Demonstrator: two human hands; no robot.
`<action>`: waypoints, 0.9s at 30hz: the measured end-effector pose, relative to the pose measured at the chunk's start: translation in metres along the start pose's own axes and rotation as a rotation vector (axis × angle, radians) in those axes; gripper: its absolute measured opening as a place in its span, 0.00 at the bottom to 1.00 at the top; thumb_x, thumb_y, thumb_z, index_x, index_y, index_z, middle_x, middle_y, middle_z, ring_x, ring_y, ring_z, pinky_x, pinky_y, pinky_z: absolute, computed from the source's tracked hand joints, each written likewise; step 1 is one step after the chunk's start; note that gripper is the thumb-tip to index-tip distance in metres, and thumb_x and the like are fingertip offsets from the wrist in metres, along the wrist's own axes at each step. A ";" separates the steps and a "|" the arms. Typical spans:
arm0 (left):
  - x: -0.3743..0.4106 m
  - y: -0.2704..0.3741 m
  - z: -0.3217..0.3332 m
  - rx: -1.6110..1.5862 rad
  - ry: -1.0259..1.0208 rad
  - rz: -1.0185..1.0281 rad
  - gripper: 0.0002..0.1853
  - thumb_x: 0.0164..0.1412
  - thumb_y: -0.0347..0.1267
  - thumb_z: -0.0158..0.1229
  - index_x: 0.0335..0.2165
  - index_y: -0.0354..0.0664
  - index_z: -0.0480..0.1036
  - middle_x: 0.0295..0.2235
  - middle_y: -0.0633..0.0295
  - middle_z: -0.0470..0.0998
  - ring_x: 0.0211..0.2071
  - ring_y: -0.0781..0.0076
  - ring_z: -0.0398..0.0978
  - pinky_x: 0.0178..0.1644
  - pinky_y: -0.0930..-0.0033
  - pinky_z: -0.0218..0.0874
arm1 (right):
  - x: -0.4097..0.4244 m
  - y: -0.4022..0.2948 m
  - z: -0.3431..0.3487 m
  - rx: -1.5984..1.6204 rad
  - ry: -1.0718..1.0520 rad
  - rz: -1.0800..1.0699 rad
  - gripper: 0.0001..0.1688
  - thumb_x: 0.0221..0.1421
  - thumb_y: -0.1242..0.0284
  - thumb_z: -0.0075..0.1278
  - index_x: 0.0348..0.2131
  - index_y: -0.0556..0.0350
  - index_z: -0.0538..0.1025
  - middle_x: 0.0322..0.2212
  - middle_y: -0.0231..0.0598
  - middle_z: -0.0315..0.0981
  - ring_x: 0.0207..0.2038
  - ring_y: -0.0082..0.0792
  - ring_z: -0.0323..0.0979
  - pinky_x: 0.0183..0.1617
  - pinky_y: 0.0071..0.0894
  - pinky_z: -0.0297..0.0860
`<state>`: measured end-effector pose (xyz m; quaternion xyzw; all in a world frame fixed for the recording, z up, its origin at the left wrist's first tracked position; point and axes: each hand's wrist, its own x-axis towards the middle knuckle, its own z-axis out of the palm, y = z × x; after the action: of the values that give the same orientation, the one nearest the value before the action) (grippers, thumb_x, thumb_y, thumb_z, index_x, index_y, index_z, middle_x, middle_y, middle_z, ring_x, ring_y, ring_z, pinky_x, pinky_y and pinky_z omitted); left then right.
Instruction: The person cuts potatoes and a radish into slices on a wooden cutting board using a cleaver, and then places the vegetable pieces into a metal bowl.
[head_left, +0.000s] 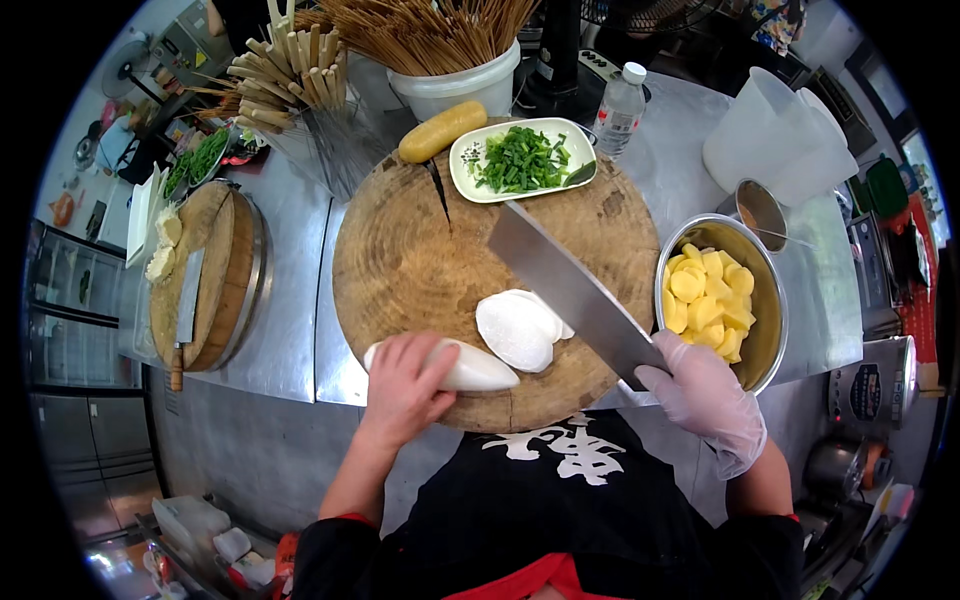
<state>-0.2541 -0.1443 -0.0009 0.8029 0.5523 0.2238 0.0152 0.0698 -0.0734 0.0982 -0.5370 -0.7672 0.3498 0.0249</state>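
Bare, my left hand (410, 380) grips a peeled white radish (480, 370) that lies along the near left part of a round wooden chopping block (405, 262). White radish slices (517, 330) overlap one another just beyond its tapered end. In a clear plastic glove, my right hand (697, 390) is closed around the handle end of a broad cleaver (574, 289); the handle itself is hidden by the fingers. The blade slants up and left above the block, apart from the radish, its far tip near a white dish (471, 193) of chopped green onions (525, 160).
Right of the block stands a steel bowl (772, 322) of peeled potato pieces (709, 300). A whole potato (442, 132) and a water bottle (622, 109) are at the back. Farther left, another knife (190, 296) rests on a second chopping block (229, 300). A tub of skewers (457, 82) stands behind.
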 end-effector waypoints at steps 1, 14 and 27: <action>-0.001 -0.007 0.001 0.018 0.030 -0.042 0.32 0.32 0.29 0.65 0.44 0.46 0.71 0.44 0.55 0.70 0.45 0.54 0.68 0.49 0.54 0.59 | -0.003 0.005 0.000 0.024 0.028 0.026 0.13 0.54 0.72 0.50 0.35 0.64 0.68 0.24 0.59 0.71 0.32 0.60 0.71 0.35 0.47 0.67; 0.063 -0.020 -0.011 0.056 -0.122 0.076 0.46 0.34 0.30 0.70 0.56 0.45 0.62 0.54 0.49 0.61 0.56 0.47 0.58 0.58 0.52 0.54 | -0.029 0.031 -0.001 0.219 0.272 0.117 0.18 0.52 0.75 0.51 0.42 0.65 0.69 0.31 0.58 0.74 0.36 0.54 0.73 0.40 0.40 0.68; 0.112 0.041 0.062 -0.234 -0.290 0.012 0.42 0.42 0.44 0.66 0.55 0.43 0.61 0.50 0.47 0.67 0.49 0.48 0.67 0.50 0.54 0.62 | -0.029 0.054 0.013 0.103 0.231 0.079 0.18 0.53 0.72 0.50 0.42 0.64 0.69 0.28 0.62 0.73 0.35 0.60 0.72 0.39 0.48 0.68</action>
<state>-0.1626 -0.0465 -0.0071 0.8228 0.5097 0.1685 0.1867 0.1201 -0.0944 0.0680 -0.6014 -0.7186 0.3253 0.1270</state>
